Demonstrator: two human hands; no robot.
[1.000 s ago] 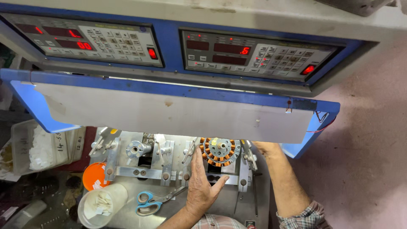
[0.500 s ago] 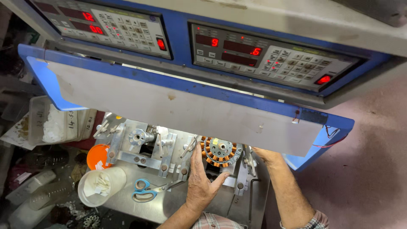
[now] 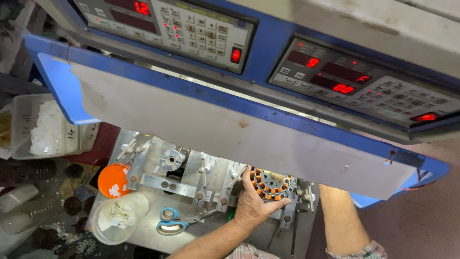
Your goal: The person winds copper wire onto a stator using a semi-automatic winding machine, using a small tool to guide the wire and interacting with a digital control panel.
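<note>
A round stator (image 3: pixel 271 185) with copper-wound coils sits on the metal fixture of a winding machine (image 3: pixel 191 177). My left hand (image 3: pixel 252 204) rests over the stator's near side, fingers spread around its rim and touching it. My right forearm (image 3: pixel 339 218) reaches up under the machine's grey hood; the right hand itself is hidden behind that hood. An empty round spindle (image 3: pixel 171 158) stands on the fixture to the left.
Blue-handled scissors (image 3: pixel 175 220) lie on the metal plate. An orange lid (image 3: pixel 113 180) and a clear tub (image 3: pixel 118 216) hold white paper slips. A plastic box of white pieces (image 3: pixel 45 127) stands at the left. Two control panels (image 3: pixel 182 24) with red displays hang overhead.
The view has swung left and tilted. My left hand has closed in further around the stator's near rim. The right hand has slipped out of sight under the hood.
</note>
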